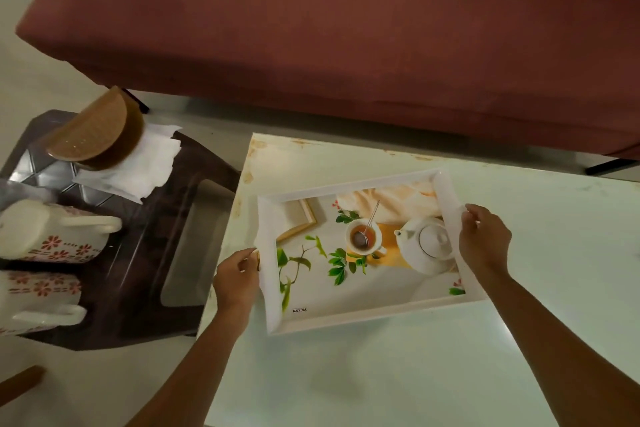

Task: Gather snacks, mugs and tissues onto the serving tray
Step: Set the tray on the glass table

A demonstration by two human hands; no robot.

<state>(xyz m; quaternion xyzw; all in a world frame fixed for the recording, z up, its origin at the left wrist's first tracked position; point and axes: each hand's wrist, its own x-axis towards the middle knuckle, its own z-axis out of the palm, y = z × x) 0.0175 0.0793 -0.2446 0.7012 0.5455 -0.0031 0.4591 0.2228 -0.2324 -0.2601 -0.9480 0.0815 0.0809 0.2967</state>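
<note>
**Serving tray** (363, 317): white, rectangular, printed with a teapot and a cup. It sits slightly askew on the pale worktop (381, 374), toward the end nearest the side table. Nothing is loaded on it. Whether it rests fully or is a little lifted cannot be told.

**Left grip** (237, 274): clamped on the tray's left short rim, fingers curled round the edge.

**Right grip** (485, 239): clamped on the opposite short rim. Holding both ends probably keeps the tray level and lets it be squared up close to the goods.

**Side table** (145, 253): dark, just left of the worktop. It carries the goods not yet gathered.

**Upper mug** (52, 230) and **lower mug** (34, 298): cream with red flowers, handles toward the worktop, at the table's near end.

**Tissues** (145, 163): a white sheaf spilling from the brown half-round holder (95, 130) at the far end.

**Snacks**: none visible.

**Sofa** (311, 28): maroon, beyond the worktop.

**Status**, as judged: at the start, with the tray being positioned and no goods on it.
</note>
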